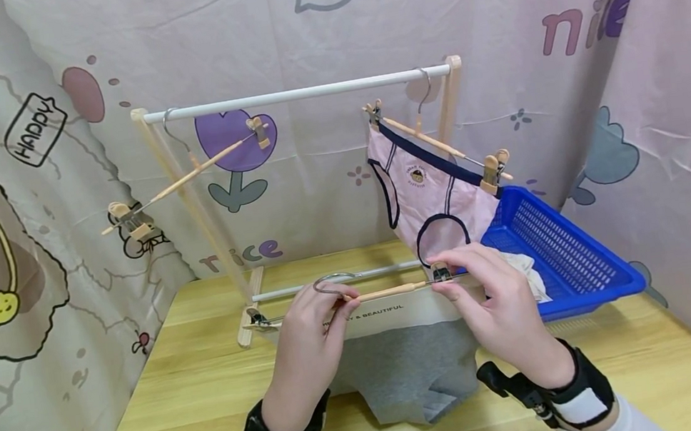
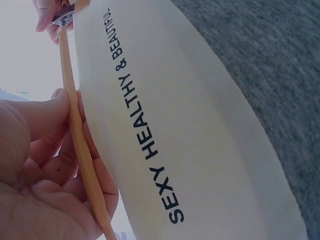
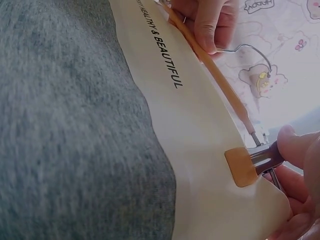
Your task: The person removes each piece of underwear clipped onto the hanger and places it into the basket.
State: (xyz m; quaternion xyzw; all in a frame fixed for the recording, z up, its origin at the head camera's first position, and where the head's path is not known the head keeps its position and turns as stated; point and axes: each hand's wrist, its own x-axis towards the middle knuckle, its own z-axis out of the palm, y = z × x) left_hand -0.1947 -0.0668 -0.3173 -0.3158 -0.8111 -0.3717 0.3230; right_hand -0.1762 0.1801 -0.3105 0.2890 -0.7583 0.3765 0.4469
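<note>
Grey underpants [image 1: 412, 365] with a cream waistband [image 2: 145, 125] hang from a wooden clip hanger [image 1: 393, 291] held above the table. My left hand [image 1: 311, 335] grips the hanger's bar beside its metal hook [image 3: 252, 49]. At the right end, the thumb and fingers of my right hand [image 1: 501, 300] pinch a metal clip [image 1: 440, 273]. In the right wrist view, that clip's tan pad [image 3: 241, 167] lies on the front of the waistband. The left-end clip [image 1: 257, 317] sits at the other waistband corner, partly hidden by my left hand in the head view.
Behind my hands stands a wooden rack with a white rail [image 1: 298, 95]. From it hang a bare clip hanger [image 1: 200, 168] on the left and pink underpants [image 1: 425, 177] on the right. A blue basket [image 1: 582, 244] with white cloth [image 1: 530, 275] stands at right.
</note>
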